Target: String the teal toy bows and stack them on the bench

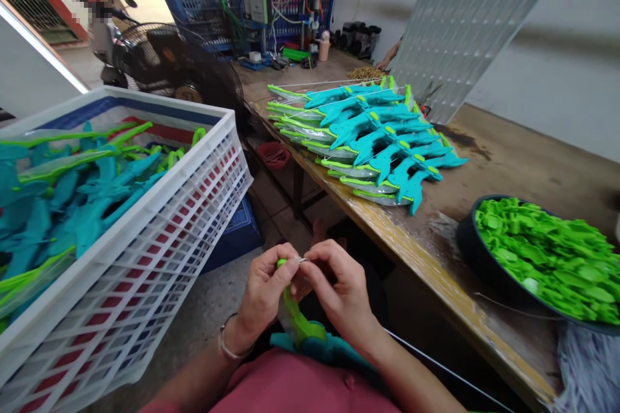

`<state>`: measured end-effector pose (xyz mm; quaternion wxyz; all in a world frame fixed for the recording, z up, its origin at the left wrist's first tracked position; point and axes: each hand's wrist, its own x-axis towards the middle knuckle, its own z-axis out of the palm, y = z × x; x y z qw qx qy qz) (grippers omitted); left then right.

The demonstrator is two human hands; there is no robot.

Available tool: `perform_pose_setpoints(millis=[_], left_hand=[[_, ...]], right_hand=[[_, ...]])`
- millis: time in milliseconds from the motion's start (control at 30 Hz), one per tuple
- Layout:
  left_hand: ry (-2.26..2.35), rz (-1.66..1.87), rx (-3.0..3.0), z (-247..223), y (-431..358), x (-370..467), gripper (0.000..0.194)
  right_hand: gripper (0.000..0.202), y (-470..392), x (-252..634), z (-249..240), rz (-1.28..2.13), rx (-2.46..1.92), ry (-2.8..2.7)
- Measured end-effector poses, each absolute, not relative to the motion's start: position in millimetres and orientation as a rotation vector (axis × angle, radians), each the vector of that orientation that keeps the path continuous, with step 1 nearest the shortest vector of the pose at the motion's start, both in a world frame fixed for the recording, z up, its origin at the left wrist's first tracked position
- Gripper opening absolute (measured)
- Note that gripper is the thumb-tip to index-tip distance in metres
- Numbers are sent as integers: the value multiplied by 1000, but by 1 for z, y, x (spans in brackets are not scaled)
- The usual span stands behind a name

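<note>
A green and teal plastic piece lies against my body, its green arm rising to my fingers. My left hand pinches the tip of that green arm. Close beside it, fingertips nearly touching, my right hand is closed on the end of a white string. More white string runs from beneath my right forearm toward the lower right. Several similar teal and green pieces lie in an overlapping row on the table.
On the left stands a white crate of teal and green pieces. The wooden table bears a dark basin of green parts and a white string bundle. Another person's hand shows at the table's far side.
</note>
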<state>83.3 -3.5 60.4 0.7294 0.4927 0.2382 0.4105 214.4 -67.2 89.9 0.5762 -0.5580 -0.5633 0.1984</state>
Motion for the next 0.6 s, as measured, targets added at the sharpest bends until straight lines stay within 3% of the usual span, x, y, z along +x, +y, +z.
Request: perform_pose_setpoints(millis=[133,333,600], left_hand=[[644,875,1125,59,-4,84,34],[775,813,1076,61,-4,87,32],[702,793,1105,58,2,87,34]], right_hand=[[16,-69,214,93,668,-1237,-1255],[17,-66,215,84,195,-1204,-1544],[18,-64,220,77,173,-1251,-1569]])
